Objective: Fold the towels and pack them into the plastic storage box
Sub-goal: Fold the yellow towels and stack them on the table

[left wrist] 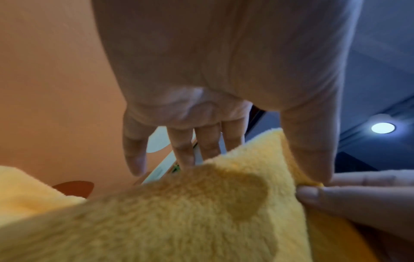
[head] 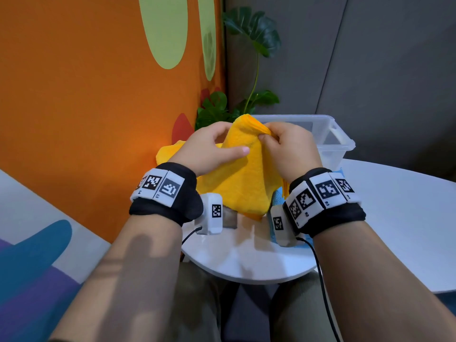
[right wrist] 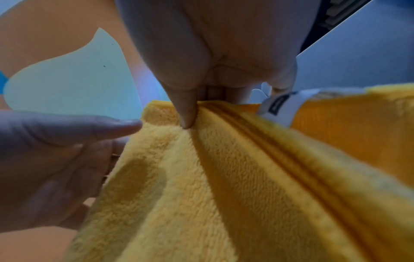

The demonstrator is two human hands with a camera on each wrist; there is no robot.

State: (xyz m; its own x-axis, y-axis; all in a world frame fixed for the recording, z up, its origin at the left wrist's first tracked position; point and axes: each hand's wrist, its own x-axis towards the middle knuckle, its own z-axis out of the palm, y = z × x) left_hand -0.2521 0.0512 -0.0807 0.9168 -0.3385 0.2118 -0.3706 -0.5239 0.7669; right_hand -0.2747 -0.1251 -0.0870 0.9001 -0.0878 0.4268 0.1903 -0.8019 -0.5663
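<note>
I hold a fluffy yellow towel point(head: 244, 178) up over the near edge of a white table point(head: 399, 218). My left hand point(head: 229, 144) grips its left side, with the thumb point(left wrist: 311, 152) across the front and the fingers point(left wrist: 183, 147) behind. My right hand point(head: 269, 137) pinches the bunched top edge point(right wrist: 224, 113) between thumb point(right wrist: 187, 113) and fingers. A white label point(right wrist: 277, 106) hangs at that edge. The clear plastic storage box point(head: 345, 144) stands just behind my right hand, and what I see of its inside is bare.
More yellow cloth point(head: 165, 154) lies left of my left hand; I cannot tell whether it is the same towel. A blue towel point(head: 277, 196) lies under my right wrist. A leafy plant point(head: 217, 109) and an orange wall point(head: 98, 107) stand close behind.
</note>
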